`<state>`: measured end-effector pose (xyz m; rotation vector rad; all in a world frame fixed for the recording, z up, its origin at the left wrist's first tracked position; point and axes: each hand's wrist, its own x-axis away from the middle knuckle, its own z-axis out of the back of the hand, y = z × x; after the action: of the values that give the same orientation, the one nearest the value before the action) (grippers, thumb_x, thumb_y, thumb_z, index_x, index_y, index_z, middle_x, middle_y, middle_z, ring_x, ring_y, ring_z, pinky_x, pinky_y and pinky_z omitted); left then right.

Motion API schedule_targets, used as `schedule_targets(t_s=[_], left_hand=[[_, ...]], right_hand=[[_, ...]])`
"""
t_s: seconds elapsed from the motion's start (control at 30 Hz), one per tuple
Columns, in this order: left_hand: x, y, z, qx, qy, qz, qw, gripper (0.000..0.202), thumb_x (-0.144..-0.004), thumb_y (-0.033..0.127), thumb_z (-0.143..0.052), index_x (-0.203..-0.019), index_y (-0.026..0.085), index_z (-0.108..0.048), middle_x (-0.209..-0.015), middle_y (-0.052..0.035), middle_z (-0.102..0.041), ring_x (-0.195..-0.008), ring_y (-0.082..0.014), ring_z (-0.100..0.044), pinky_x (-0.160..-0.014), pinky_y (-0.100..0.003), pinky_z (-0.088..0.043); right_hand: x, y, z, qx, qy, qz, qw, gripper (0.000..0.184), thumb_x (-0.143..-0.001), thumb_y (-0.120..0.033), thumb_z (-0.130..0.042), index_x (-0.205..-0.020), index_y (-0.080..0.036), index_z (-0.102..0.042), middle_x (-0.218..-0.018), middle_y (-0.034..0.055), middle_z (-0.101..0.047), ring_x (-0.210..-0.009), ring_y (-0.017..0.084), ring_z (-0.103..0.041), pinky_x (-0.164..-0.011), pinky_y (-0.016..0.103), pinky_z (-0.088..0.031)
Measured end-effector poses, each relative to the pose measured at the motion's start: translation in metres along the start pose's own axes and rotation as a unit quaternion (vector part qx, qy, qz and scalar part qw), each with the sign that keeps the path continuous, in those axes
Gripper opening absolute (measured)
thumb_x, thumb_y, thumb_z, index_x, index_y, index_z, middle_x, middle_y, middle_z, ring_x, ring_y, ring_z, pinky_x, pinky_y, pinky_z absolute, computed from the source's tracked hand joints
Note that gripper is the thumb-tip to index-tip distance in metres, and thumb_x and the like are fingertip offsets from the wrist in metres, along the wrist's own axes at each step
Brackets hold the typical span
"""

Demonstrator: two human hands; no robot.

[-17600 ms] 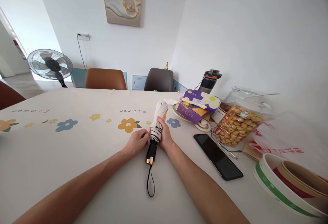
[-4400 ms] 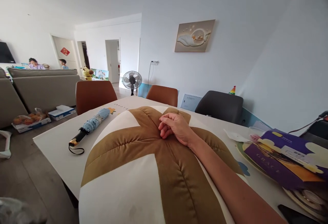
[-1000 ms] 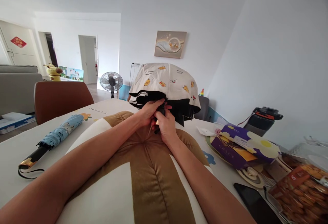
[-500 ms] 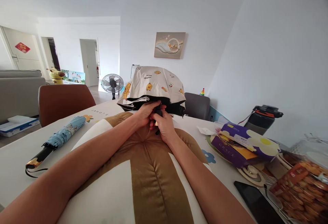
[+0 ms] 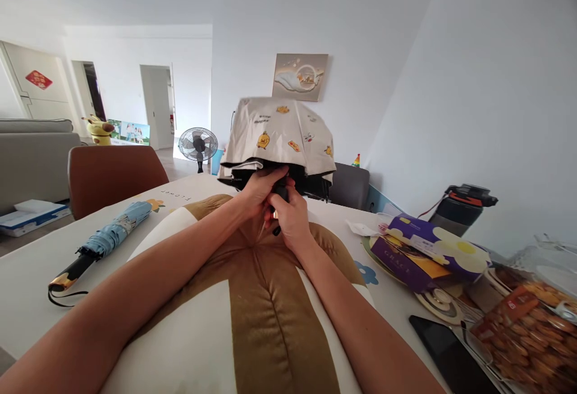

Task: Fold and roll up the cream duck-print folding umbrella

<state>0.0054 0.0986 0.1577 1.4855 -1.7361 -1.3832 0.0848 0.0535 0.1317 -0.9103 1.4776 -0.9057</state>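
Over pale counter [image 5: 27, 267], white umbrella [image 5: 286, 126] is held upright at far end of cushion [image 5: 193, 328], clamped by left grip [image 5: 259, 190] under canopy [image 5: 274, 153], right grip [image 5: 293, 213] on handle [image 5: 280, 192]. Canopy is unfurled, not fully spread; blue umbrella [image 5: 117, 225] is laid furled at left.

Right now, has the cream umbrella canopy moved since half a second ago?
Yes, up: in view, the cream canopy now meets the wall picture; earlier, a gap showed.

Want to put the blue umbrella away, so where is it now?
In the head view, the blue umbrella lies folded on the table at the left, beside the brown-and-white cushion and in front of the brown chair.
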Motion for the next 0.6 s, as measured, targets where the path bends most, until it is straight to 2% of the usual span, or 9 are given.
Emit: schedule_targets(t_s=[0.07,0.17,0.27,0.37,0.47,0.6], left_hand=[[0.007,0.008,-0.007,-0.023,0.004,-0.045,0.999,0.021,-0.075,0.033,-0.069,-0.076,0.013,-0.063,-0.068,-0.0058,-0.065,-0.051,-0.0132,-0.058,-0.044,-0.024,-0.046],[0.019,0.024,-0.023,-0.072,0.026,-0.099,0.992,0.021,-0.075,0.033,-0.069,-0.072,0.014,-0.062,-0.068,-0.0051,-0.066,-0.045,-0.0115,-0.053,-0.037,-0.022,-0.038],[0.031,0.042,-0.043,-0.111,0.016,-0.125,0.986,0.022,-0.077,0.034,-0.067,-0.072,0.013,-0.063,-0.075,-0.0055,-0.068,-0.045,-0.0104,-0.052,-0.035,-0.021,-0.035],[0.041,0.06,-0.062,-0.092,-0.04,-0.119,0.988,0.022,-0.082,0.035,-0.062,-0.082,0.013,-0.066,-0.084,-0.0064,-0.069,-0.054,-0.0126,-0.058,-0.042,-0.021,-0.041],[0.054,0.071,-0.073,-0.051,-0.076,-0.095,0.991,0.021,-0.086,0.033,-0.057,-0.09,0.014,-0.067,-0.088,-0.0062,-0.07,-0.055,-0.0123,-0.058,-0.044,-0.021,-0.043],[0.081,0.085,-0.079,0.015,-0.074,-0.04,0.996,0.022,-0.084,0.034,-0.06,-0.089,0.013,-0.068,-0.071,-0.0054,-0.066,-0.049,-0.0125,-0.055,-0.041,-0.022,-0.041]], right_hand=[[0.002,-0.01,0.0,0.001,-0.004,0.02,1.0,0.008,-0.067,-0.02,-0.054,-0.071,-0.022,-0.047,-0.041,-0.0063,-0.05,-0.034,0.013,-0.049,-0.033,0.024,-0.044],[0.004,-0.03,0.002,-0.009,-0.018,0.025,0.999,0.012,-0.065,-0.018,-0.056,-0.074,-0.021,-0.051,-0.049,-0.0054,-0.054,-0.039,0.013,-0.052,-0.037,0.023,-0.047],[0.011,-0.058,0.007,-0.022,0.002,0.034,0.999,0.005,-0.065,-0.017,-0.055,-0.065,-0.019,-0.05,-0.047,-0.0052,-0.049,-0.036,0.01,-0.046,-0.032,0.02,-0.039],[0.024,-0.088,0.012,-0.02,0.028,0.042,0.998,0.01,-0.066,-0.017,-0.055,-0.061,-0.018,-0.046,-0.048,-0.005,-0.047,-0.033,0.007,-0.041,-0.026,0.018,-0.028],[0.041,-0.113,0.013,-0.013,0.016,0.02,1.0,0.012,-0.066,-0.015,-0.056,-0.063,-0.018,-0.045,-0.053,-0.0038,-0.048,-0.035,0.007,-0.045,-0.025,0.016,-0.027],[0.066,-0.141,0.01,0.002,-0.002,0.031,1.0,0.01,-0.068,-0.014,-0.059,-0.068,-0.017,-0.049,-0.054,-0.0034,-0.049,-0.034,0.009,-0.047,-0.024,0.018,-0.033]])
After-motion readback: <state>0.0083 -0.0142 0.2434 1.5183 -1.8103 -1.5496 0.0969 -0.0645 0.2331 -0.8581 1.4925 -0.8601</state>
